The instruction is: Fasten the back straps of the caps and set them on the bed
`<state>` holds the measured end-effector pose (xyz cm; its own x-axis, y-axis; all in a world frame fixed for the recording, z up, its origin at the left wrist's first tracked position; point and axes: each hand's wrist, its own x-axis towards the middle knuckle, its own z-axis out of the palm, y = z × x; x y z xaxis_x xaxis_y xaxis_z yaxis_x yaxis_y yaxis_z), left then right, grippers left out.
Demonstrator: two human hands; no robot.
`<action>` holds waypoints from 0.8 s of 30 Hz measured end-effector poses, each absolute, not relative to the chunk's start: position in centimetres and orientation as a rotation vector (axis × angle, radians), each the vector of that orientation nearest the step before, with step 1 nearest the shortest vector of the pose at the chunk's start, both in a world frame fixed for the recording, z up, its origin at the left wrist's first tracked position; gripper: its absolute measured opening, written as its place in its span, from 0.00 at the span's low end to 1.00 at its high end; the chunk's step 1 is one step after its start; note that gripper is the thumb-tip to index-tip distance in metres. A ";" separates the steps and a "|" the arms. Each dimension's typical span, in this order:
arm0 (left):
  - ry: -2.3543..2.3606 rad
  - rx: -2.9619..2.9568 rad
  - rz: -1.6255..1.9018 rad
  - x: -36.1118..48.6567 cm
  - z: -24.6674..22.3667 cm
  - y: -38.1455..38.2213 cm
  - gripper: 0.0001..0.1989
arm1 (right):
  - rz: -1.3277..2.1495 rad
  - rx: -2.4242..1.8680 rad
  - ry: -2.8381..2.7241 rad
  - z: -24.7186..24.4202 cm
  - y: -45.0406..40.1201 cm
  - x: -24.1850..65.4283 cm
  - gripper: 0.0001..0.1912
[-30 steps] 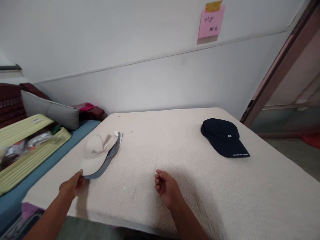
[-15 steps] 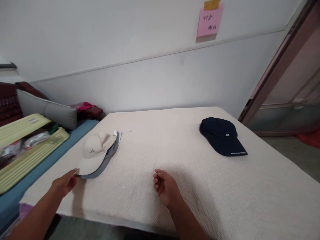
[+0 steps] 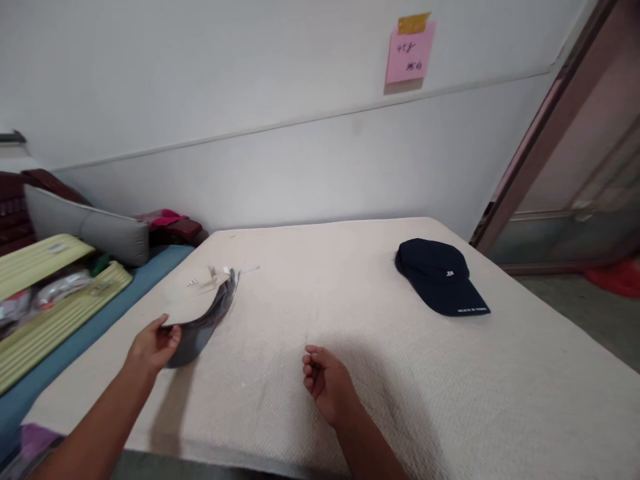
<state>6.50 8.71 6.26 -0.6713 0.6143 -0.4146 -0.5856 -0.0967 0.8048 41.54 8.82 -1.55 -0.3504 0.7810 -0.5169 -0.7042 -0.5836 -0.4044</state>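
Note:
My left hand [image 3: 155,343] pinches the brim of a cream cap [image 3: 187,303] between thumb and fingers, and that brim is lifted. Beneath it lies a grey cap [image 3: 193,343], its brim showing below the cream one. My right hand [image 3: 325,383] hovers over the cloth in the middle with its fingers curled; nothing shows in them. A navy cap [image 3: 435,270] with small white lettering on its brim rests on the right side of the table, apart from both hands.
A cream textured cloth covers the table [image 3: 310,287], which stands against a white wall [image 3: 280,173]. A pink note [image 3: 410,57] is taped there. To the left are a grey cushion [image 3: 95,223] and a yellow slatted container [image 3: 65,320] holding packages. A framed door [image 3: 545,133] stands right.
My left hand has moved right and up, raising the cream cap's brim off the grey one, so more of the grey brim shows. My right hand has stayed nearly in place.

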 end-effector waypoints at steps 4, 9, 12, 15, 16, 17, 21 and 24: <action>1.174 0.130 1.909 12.7 6.8 9.4 0.07 | 2.018 -0.849 -0.134 -1.6 8.9 41.6 0.11; 0.886 0.315 1.922 22.4 6.8 9.0 0.10 | 2.011 -0.851 -0.200 -1.1 9.0 41.6 0.11; 0.803 0.337 1.847 28.5 6.4 8.7 0.09 | 1.937 -0.857 -0.297 -0.6 9.5 42.4 0.12; 0.745 0.262 1.761 33.7 5.3 8.6 0.07 | 1.844 -0.801 -0.349 -0.1 10.5 44.3 0.16; 0.731 0.242 1.743 35.1 4.7 8.6 0.07 | 1.821 -0.758 -0.365 0.1 10.9 45.1 0.17; 0.728 0.221 1.728 36.3 4.2 8.5 0.08 | 1.800 -0.707 -0.382 0.2 11.3 45.9 0.17; 0.748 0.223 1.630 39.2 1.8 7.5 0.11 | 1.761 -0.561 -0.406 0.5 12.5 48.9 0.21; 0.735 0.304 1.522 39.5 0.7 6.3 0.19 | 1.739 -0.588 -0.395 0.3 12.7 50.4 0.20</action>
